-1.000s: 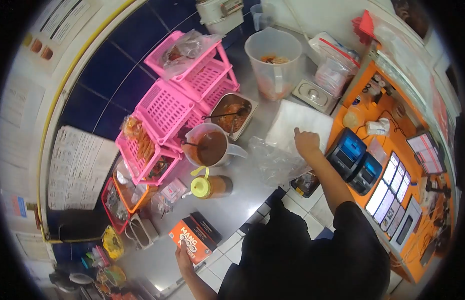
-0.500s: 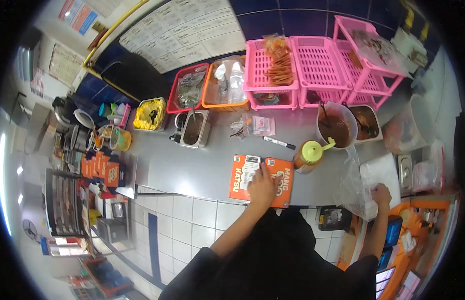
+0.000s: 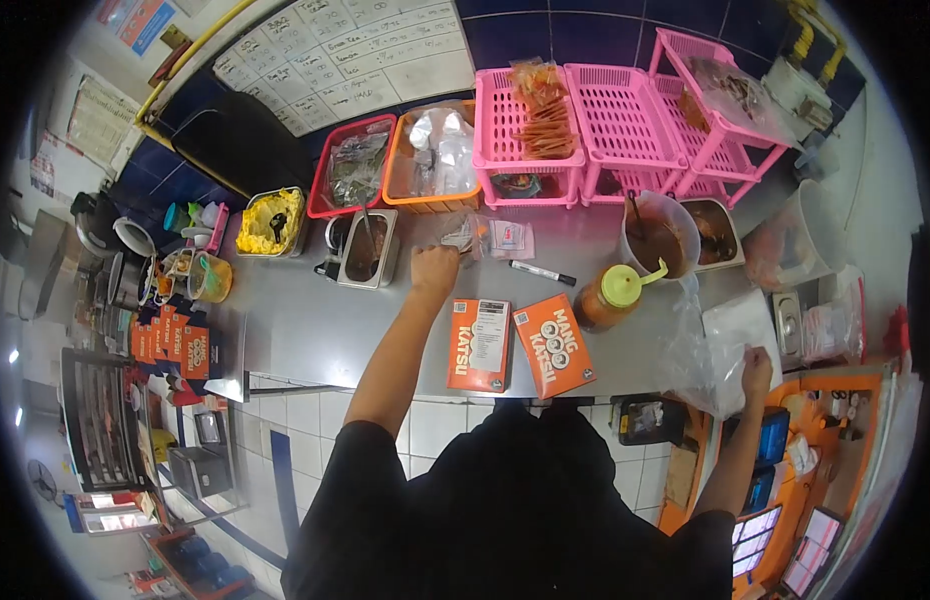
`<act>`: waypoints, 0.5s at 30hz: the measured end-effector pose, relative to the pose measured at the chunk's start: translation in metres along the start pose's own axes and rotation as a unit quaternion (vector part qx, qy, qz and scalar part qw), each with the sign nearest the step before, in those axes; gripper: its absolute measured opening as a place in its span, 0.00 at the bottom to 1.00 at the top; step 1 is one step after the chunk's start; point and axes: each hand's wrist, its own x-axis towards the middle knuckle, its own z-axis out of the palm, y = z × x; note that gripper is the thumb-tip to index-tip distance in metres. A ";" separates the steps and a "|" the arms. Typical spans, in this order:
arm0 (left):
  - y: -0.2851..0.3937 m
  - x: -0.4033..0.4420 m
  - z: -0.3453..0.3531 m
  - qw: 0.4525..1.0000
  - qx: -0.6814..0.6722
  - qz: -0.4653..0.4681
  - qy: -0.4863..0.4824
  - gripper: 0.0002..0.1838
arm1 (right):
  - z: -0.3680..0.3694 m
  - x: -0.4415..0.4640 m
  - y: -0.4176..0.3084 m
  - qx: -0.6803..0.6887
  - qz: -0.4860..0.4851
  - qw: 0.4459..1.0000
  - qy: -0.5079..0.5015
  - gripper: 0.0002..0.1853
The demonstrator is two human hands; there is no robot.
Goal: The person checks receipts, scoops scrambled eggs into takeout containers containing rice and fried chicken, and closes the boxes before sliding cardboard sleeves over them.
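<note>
My left hand (image 3: pixel 435 270) is closed at the left edge of a small clear packet (image 3: pixel 467 236) near the back of the steel counter. What its fingers pinch, if anything, is hidden. At the counter's right front, my right hand (image 3: pixel 755 372) grips a thin clear plastic bag (image 3: pixel 697 365) spread beside white paper (image 3: pixel 750 325). Between my arms lie two orange printed boxes: one with a white label (image 3: pixel 477 345) and a tilted one (image 3: pixel 555 345) to its right. A black marker (image 3: pixel 542 272) and a small white sachet (image 3: pixel 512 240) lie behind them.
A yellow-capped sauce bottle (image 3: pixel 607 298) stands right of the boxes, near a jug of brown sauce (image 3: pixel 657 235). Left of my hand is a steel sauce container (image 3: pixel 369 250). Pink racks (image 3: pixel 625 120), an orange basket (image 3: pixel 435 195) and a red basket (image 3: pixel 330 205) line the back.
My left hand has left the boxes and moved back and left to the small packet. The right-hand box now sits tilted, apart from the labelled one. My right hand stays at the bag.
</note>
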 end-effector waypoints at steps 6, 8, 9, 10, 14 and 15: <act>-0.013 -0.112 -0.020 0.973 0.045 -0.062 0.216 0.08 | -0.007 -0.002 0.023 0.265 -0.013 0.963 0.053 0.17; -0.008 -0.153 -0.008 0.970 -0.166 -0.142 0.103 0.06 | -0.019 -0.024 -0.009 0.351 0.039 0.932 0.085 0.16; 0.000 -0.170 -0.002 0.935 -0.304 -0.164 0.082 0.06 | -0.027 -0.036 -0.027 0.381 0.082 0.916 0.099 0.16; 0.013 -0.186 0.004 0.879 -0.436 -0.185 0.058 0.07 | -0.029 -0.047 -0.040 0.409 0.123 0.898 0.110 0.15; 0.084 -0.215 0.039 0.633 -0.744 -0.175 0.124 0.06 | -0.026 -0.064 -0.056 0.523 0.159 0.808 0.220 0.13; 0.094 -0.214 0.046 0.620 -0.748 -0.176 0.157 0.05 | -0.031 -0.065 -0.063 0.519 0.172 0.805 0.228 0.15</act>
